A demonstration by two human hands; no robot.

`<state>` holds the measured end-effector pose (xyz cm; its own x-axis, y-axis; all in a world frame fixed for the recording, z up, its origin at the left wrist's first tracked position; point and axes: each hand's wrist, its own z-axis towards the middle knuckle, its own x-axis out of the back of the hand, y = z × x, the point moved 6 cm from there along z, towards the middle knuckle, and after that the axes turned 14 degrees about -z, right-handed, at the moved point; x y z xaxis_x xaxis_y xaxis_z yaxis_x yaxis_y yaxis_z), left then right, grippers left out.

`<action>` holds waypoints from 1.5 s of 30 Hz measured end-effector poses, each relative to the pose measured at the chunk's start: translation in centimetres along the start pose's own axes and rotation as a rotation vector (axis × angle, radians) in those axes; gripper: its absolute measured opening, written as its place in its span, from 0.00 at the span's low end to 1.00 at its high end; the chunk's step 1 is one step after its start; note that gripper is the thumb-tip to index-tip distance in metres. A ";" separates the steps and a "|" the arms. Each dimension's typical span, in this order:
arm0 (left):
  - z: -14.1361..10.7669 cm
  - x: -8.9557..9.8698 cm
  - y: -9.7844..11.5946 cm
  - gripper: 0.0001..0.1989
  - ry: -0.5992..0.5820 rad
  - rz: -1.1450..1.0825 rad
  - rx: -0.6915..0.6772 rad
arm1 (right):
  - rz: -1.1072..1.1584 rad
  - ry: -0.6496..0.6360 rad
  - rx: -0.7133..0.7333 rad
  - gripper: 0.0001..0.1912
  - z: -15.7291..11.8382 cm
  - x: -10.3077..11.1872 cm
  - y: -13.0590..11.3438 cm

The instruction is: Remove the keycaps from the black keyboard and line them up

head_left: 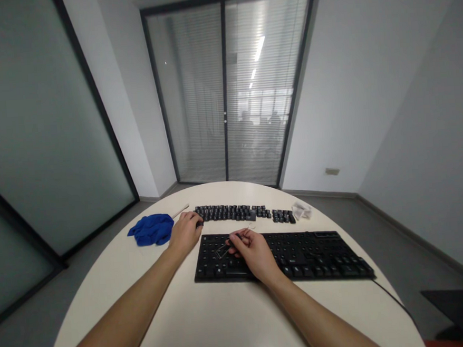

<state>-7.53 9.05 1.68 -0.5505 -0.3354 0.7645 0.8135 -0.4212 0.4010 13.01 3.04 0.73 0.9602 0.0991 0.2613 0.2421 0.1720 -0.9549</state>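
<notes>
A black keyboard [292,254] lies across the table, many of its key positions bare and some keycaps still in the front row and right side. Over its left half, my right hand [255,251] is closed around a wire keycap puller [222,251], whose wire loops point down-left at the keys. My left hand [186,230] is beyond the keyboard's left corner, fingers bent down on a black keycap [199,224] at the left end of the loose keycaps [226,212]. Those keycaps stand in rows behind the keyboard.
A crumpled blue cloth [152,229] lies left of my left hand, with a white-handled brush or stick [181,211] behind it. Clear plastic packaging [302,210] sits at the back right. The keyboard's cable [394,299] runs off the right edge of the round table [194,324].
</notes>
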 end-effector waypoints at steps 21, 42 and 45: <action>-5.9 0.8 9.1 0.12 -0.312 -0.512 -0.211 | -0.319 0.055 0.203 0.18 -0.8 2.5 -1.9; -5.6 0.5 8.7 0.14 -0.353 -0.577 -0.273 | -0.680 -0.091 0.346 0.13 -1.8 0.4 -3.2; -5.6 0.4 8.7 0.14 -0.348 -0.581 -0.279 | -0.696 -0.131 0.416 0.13 -2.3 0.2 -3.9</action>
<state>-1.72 0.51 2.61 -0.7497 0.2746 0.6021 0.3050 -0.6641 0.6826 12.57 0.18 4.17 0.5787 -0.0552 0.8137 0.6803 0.5829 -0.4443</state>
